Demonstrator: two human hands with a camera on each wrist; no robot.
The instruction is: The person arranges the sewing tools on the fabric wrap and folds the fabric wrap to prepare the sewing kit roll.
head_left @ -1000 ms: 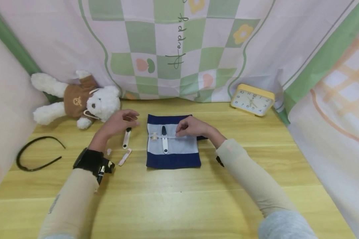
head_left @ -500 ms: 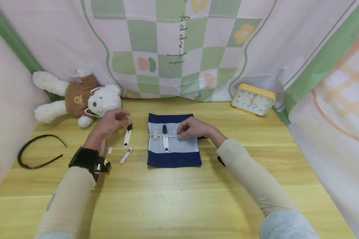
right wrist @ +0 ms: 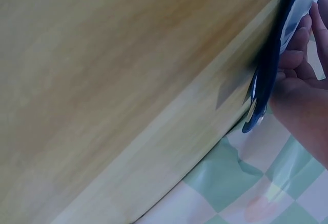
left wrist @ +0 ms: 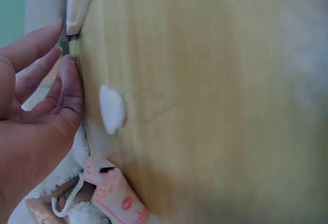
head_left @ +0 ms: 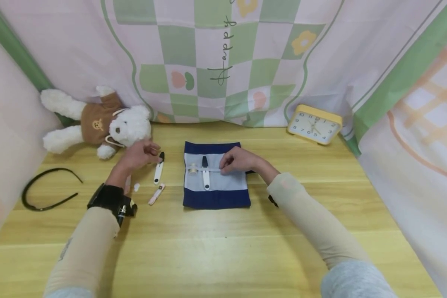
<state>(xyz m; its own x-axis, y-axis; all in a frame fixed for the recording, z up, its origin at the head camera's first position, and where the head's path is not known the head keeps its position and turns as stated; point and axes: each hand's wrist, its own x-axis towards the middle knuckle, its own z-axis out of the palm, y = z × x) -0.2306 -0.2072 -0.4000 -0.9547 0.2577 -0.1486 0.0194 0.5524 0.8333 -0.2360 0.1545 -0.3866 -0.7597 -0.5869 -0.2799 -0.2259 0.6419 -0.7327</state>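
In the head view, my left hand reaches to the black tip of a slim white tool with a dark dot, possibly thread snips, lying on the table. Its fingers stand apart beside the tool's end in the left wrist view, not closed round it. My right hand pinches the pale elastic band across an unrolled navy and light-blue cloth pouch. Under that band sit a thread spool and a similar white tool. Its fingertips are partly hidden by cloth in the right wrist view.
Left of the pouch lie a small pink-and-white strip, a white chip and a printed pink piece. A plush dog and black headband are further left. A yellow clock stands at the back right.
My left hand has moved left and down onto the loose white tool's black tip. My right hand stays at the band, and the pouch lies where it was.
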